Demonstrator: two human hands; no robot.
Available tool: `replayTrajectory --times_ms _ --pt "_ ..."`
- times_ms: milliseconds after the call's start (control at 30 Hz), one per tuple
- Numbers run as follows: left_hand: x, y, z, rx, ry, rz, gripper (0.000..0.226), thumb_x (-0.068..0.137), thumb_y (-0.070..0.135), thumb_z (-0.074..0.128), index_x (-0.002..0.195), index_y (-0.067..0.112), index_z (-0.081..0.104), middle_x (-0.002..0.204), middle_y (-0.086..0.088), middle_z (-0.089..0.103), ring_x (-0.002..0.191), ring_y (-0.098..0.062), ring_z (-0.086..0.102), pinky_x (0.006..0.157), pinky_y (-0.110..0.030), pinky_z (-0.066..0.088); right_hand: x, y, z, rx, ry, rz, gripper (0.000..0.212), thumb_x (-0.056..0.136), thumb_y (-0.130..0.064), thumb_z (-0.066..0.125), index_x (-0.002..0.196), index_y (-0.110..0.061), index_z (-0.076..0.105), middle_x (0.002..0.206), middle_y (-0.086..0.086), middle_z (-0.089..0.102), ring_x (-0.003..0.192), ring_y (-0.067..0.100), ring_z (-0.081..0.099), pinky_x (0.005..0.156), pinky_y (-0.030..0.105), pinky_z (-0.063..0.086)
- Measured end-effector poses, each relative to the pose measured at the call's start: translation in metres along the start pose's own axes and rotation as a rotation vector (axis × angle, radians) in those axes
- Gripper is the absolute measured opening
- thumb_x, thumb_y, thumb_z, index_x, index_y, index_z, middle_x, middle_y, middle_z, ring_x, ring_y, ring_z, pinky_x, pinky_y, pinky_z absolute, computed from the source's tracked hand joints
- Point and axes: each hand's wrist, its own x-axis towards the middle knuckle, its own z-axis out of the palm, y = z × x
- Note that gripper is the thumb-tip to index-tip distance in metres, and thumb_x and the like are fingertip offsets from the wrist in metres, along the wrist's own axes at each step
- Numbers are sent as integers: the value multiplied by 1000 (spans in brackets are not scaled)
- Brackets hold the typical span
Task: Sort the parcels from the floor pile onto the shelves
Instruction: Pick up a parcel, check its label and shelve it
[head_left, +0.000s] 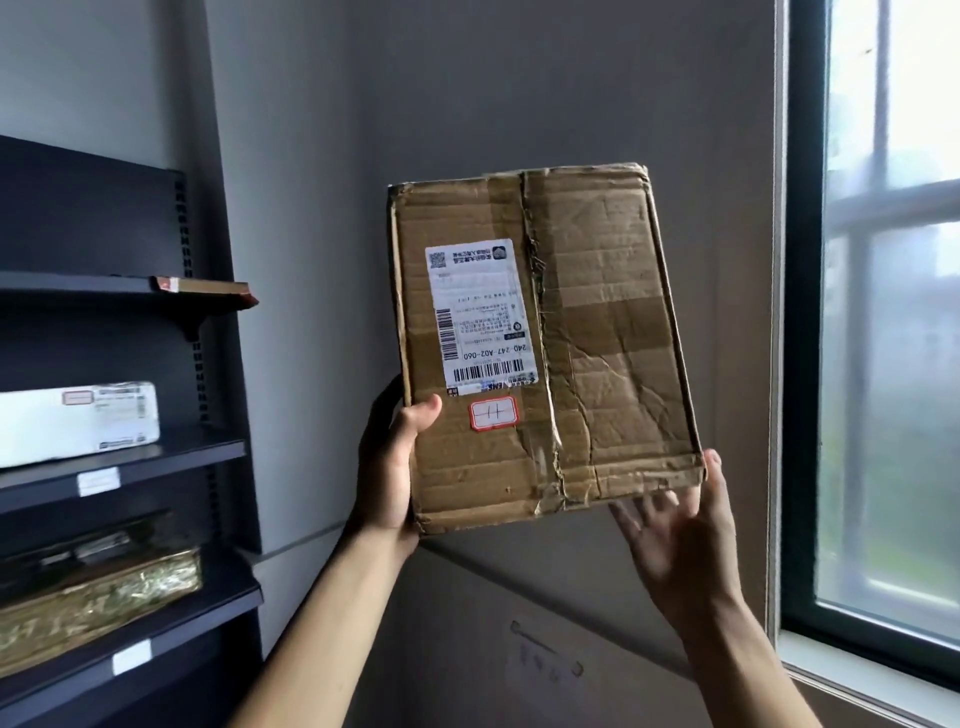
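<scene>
Dark shelves (171, 460) stand left of the fingers. The left hand (387, 467) grips the cardboard parcel (545, 338) at its lower-left edge, thumb on front. The right hand (675, 540) spreads relaxed fingers under its lower-right corner.

One cardboard parcel (545, 343) and two hands (387, 467) (675, 540) are counted; left of the parcel, three shelves (78, 285) (182, 460) (223, 597) bearing three packages (208, 287) (78, 423) (98, 597); right, one window (883, 312).
</scene>
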Motion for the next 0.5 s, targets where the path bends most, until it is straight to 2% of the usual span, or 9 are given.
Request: replayTrajectory --times_ms 33,67,133,167,233,333,433,500 --pt "0 -3 2 6 35 17 60 85 38 65 137 8 61 137 -23 64 127 -48 59 104 -76 43 -4 8 -6 82 -1 50 64 93 -66 55 145 -28 54 138 10 65 137 28 56 117 52 39" --pt "0 -6 3 10 58 37 59 86 38 65 137 8 61 137 -23 63 127 -48 58 103 -76 43 -8 16 -8 123 -14 81 78 80 -72 67 147 -35 51 143 13 61 138 30 55 119 53 36" --pt "0 -12 6 11 102 36 59 86 39 65 137 9 60 137 -22 64 128 -46 59 104 -75 43 -16 36 -10 129 -98 140 104 55 -74 88 146 -43 49 145 14 62 134 29 60 115 53 40" --pt "-1 -18 7 3 116 16 60 86 40 65 137 10 60 137 -21 64 129 -45 59 105 -75 43 -21 45 -7 96 -140 158 106 56 -73 89 148 -42 46 147 13 60 133 25 61 111 51 44" --pt "-5 -32 8 -22 122 -25 64 86 43 66 140 10 57 139 -22 62 131 -44 57 106 -75 41 -28 63 5 -41 -202 140 98 74 -70 79 154 -35 34 156 9 52 132 14 61 107 44 49" --pt "-13 -61 5 -38 129 -128 76 85 53 71 145 11 51 144 -24 57 135 -47 52 107 -76 38 -28 86 19 -29 -274 159 111 65 -62 90 156 -43 31 153 0 56 138 21 57 112 56 44" --pt "-28 -81 0 -16 91 -225 87 82 58 76 150 12 46 148 -26 53 137 -49 49 112 -74 35 -31 104 21 -28 -233 164 94 73 -35 89 150 -42 36 141 0 65 120 23 67 89 46 58" --pt "-37 -88 -6 33 90 -256 89 79 62 76 149 15 48 146 -22 57 136 -45 52 114 -68 37 -31 117 17 -34 -187 145 81 79 -21 77 148 -39 38 133 0 70 115 21 69 86 47 59"
